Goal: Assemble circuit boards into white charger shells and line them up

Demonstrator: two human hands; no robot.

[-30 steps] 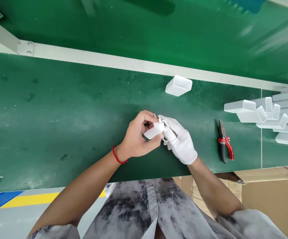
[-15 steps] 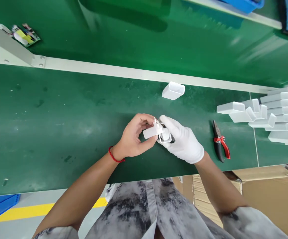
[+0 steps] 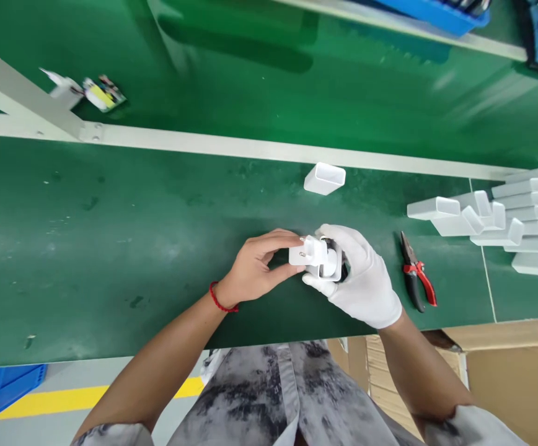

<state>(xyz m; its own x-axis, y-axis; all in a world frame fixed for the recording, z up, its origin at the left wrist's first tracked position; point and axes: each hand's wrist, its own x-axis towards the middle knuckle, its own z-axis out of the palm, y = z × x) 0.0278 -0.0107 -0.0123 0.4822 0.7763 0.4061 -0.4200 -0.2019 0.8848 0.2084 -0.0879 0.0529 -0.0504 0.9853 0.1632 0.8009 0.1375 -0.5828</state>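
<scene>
My bare left hand (image 3: pixel 256 265), with a red cord at the wrist, pinches a white plug end cap (image 3: pixel 297 255) between thumb and fingers. Metal pins stick out of the cap's face. A white glove covers my right hand (image 3: pixel 364 272), which is wrapped round a white rectangular casing (image 3: pixel 314 271). The casing's open end faces the cap, and white and dark parts show inside it. Cap and casing are close together, the cap overlapping the opening's left side; whether they touch I cannot tell. Behind the hands stands another white casing (image 3: pixel 321 179), its open end toward me.
Red-and-black pliers (image 3: pixel 415 272) lie right of my hands. Several white casings (image 3: pixel 536 214) are stacked at the far right. A small circuit board (image 3: pixel 104 94) lies beyond the pale rail (image 3: pixel 204 145). A blue tray (image 3: pixel 440 15) is at the upper right; cardboard boxes (image 3: pixel 515 378) stand below the table edge.
Both hands have shifted a little right and down in the view with the cap and casing. The cap's face with its pins has turned more toward the camera.
</scene>
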